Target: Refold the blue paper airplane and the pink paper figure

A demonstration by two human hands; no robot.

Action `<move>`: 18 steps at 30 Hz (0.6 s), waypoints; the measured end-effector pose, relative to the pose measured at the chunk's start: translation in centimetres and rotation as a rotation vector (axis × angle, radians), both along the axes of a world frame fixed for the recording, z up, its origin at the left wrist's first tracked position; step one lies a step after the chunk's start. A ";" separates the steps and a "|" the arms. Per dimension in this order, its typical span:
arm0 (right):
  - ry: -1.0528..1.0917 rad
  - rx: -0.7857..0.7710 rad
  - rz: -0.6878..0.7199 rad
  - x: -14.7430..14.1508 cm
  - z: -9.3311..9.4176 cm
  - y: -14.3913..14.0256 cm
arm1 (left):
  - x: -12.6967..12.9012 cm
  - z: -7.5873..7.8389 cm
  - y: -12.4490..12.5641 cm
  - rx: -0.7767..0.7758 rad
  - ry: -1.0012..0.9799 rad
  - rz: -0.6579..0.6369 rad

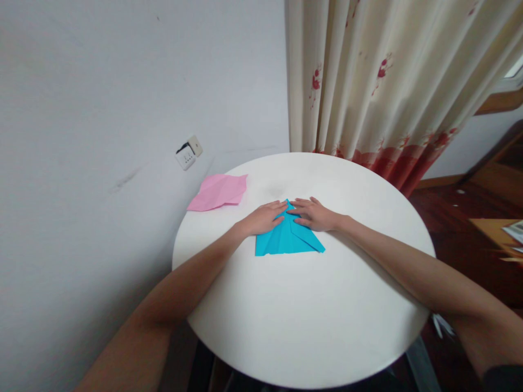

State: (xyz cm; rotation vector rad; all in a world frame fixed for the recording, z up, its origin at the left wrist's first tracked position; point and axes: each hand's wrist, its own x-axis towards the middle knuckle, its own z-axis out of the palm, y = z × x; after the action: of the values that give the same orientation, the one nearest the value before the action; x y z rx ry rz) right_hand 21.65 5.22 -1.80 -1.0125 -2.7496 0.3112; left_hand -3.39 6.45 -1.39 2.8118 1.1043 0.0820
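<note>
A blue sheet of paper, creased and partly folded, lies on the white round table. Its far end narrows to a point, and a folded flap runs down its right side. My left hand rests flat on the paper's left edge with fingers stretched out. On the right edge lies my right hand, its fingers spread over the paper near the tip. Both hands press from above, and neither grips the sheet.
A pink sheet of paper with creases lies at the table's far left, by the wall. A wall socket is above it. A patterned curtain hangs behind the table. On the right stands a wooden surface with papers.
</note>
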 end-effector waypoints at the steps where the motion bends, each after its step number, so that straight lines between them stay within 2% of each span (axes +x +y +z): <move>1: 0.001 -0.001 0.001 0.0 0.0 0.0 | 0.0 0.0 0.0 -0.002 0.002 0.001; 9: 0.000 0.000 -0.002 0.0 0.0 0.0 | -0.1 -0.3 0.2 0.016 -0.012 -0.008; 18: -0.002 -0.003 -0.004 0.0 -0.1 0.1 | 0.1 0.1 -0.1 -0.004 0.009 0.006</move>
State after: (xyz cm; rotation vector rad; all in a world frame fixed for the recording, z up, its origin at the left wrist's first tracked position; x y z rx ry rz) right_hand 21.66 5.31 -1.92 -1.0196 -2.7489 0.3146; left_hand -3.34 6.37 -1.27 2.8082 1.1142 0.0683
